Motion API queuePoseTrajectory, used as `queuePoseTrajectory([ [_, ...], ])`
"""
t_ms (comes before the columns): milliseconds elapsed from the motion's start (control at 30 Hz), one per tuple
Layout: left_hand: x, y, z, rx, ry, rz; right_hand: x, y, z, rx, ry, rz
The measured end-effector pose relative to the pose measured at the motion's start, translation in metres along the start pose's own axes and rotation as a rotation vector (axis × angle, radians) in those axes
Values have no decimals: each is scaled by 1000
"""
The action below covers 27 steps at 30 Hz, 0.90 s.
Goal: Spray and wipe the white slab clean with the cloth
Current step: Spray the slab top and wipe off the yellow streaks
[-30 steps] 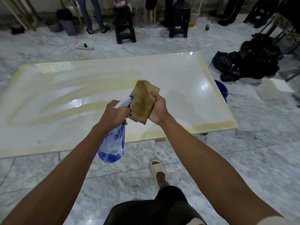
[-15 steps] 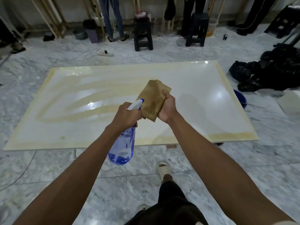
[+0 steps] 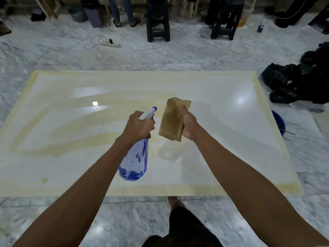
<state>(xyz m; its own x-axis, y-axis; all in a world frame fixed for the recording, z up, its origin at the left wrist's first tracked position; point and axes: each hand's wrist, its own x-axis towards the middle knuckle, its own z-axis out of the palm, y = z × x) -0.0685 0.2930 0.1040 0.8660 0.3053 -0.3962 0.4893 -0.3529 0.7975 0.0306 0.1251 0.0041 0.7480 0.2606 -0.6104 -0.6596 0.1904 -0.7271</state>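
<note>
Over the near half of the white slab (image 3: 222, 122), both hands up in the air side by side. Left hand (image 3: 138, 126) wrapped tight around the neck of a blue spray bottle (image 3: 135, 161), white nozzle with a blue tip poking out past the knuckles and aimed away across the slab, clear blue body hanging below the fist with a bit of liquid pooled at the bottom. Right hand (image 3: 189, 124) clutching a tan cloth (image 3: 173, 118) along its right edge, folded into a rough rectangle, held upright and just beside the nozzle, not touching the surface from the look of the faint shadow underneath. Cloth looks damp and darker toward the lower half.

Slab itself lying flat, raised a little off a grey marbled floor (image 3: 53, 56), glossy with a couple of light glares. Yellowish smeary bands across the left and middle, same yellow tint running round the edges, plus a small brownish spot near the front left. Right side looking cleaner and whiter.

Off to the right, a pile of black bags (image 3: 292, 84) on the floor and a blue bucket (image 3: 279, 123) tucked at the slab's right edge. Further back, two black stools (image 3: 157, 24), a power strip (image 3: 110, 43) with tangled cords, and someone's legs in sandals (image 3: 124, 15). Down at the bottom, dark shorts and one foot by the slab's front edge.
</note>
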Motion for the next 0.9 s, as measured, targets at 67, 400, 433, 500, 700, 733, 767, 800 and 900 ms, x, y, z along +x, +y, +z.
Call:
queuePoseTrajectory([
  [67,37,9,-1,-38,19,-9,37,-22,-8,-261,72,-30],
  [400,166,33,-15,-110,69,-31,281,-109,-6,-1562,174,-412],
  [433,174,29,-15,-105,74,-33,298,-98,-6,-1669,124,-319],
  [500,187,18,-14,-80,88,-41,319,-69,-10,-1821,105,-237],
  [700,186,-12,-13,-44,82,-12,315,-42,-24,-1893,168,-314],
  [733,179,-16,-13,-47,76,-10,308,-37,-26,-1903,163,-324],
  [767,171,-22,-14,-54,71,-8,298,-30,-27,-1910,160,-338],
  [800,161,-27,-15,-63,65,-7,285,-20,-28,-1919,153,-354],
  [900,124,-42,-19,-93,26,1,240,13,-32,-1911,124,-331],
])
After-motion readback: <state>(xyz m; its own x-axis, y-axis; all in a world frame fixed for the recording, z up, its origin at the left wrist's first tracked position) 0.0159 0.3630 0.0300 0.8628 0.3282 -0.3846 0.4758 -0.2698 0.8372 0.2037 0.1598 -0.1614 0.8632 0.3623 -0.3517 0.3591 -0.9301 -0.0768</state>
